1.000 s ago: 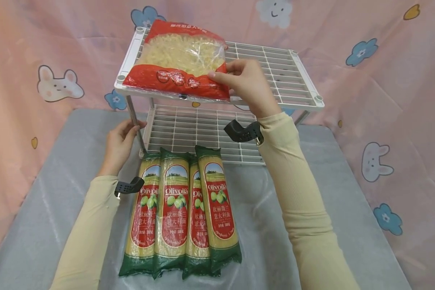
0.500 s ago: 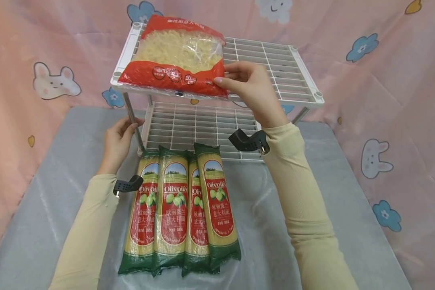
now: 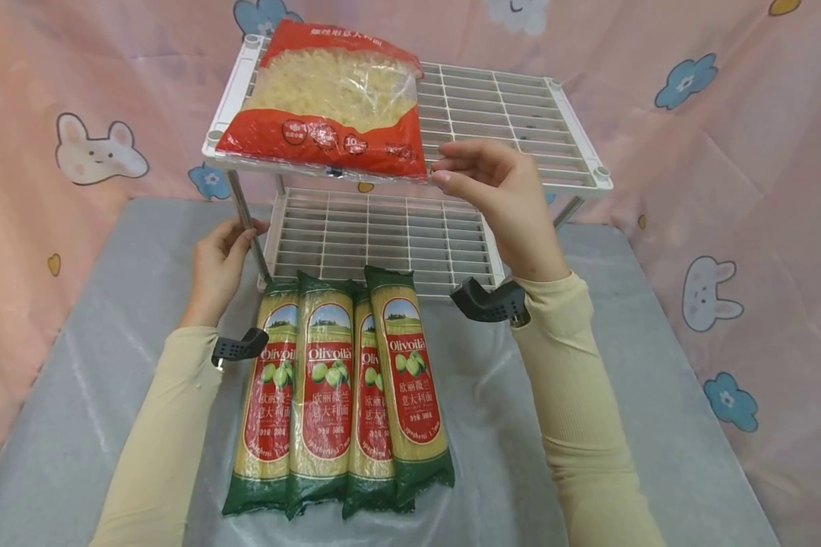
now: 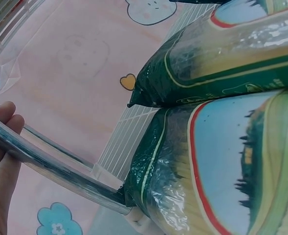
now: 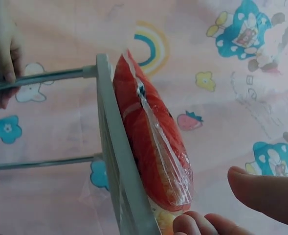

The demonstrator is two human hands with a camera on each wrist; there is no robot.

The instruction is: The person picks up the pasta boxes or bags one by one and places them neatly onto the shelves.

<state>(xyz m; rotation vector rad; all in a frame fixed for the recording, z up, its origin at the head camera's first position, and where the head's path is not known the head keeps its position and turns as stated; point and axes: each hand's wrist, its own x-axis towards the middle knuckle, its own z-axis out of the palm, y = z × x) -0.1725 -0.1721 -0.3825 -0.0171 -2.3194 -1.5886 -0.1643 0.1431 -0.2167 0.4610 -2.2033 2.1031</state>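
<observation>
My left hand point(image 3: 217, 262) grips post point(image 3: 241, 201), steadying rack point(image 3: 578, 131). My right hand point(image 3: 505, 194), half-spread, empty beside bag point(image 3: 335, 91); should not snag it.

There's open room over the right side of the upper shelf point(image 3: 506, 114); the red pasta bag point(image 3: 321, 106) fills its left. Below, four spaghetti packs point(image 3: 327, 395) bar the left and middle of the lower shelf point(image 3: 386, 238), leaving a gap rightward.

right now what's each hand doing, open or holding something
Left hand: holding the metal rack post.
Right hand: open, holding nothing, near the red pasta bag.
</observation>
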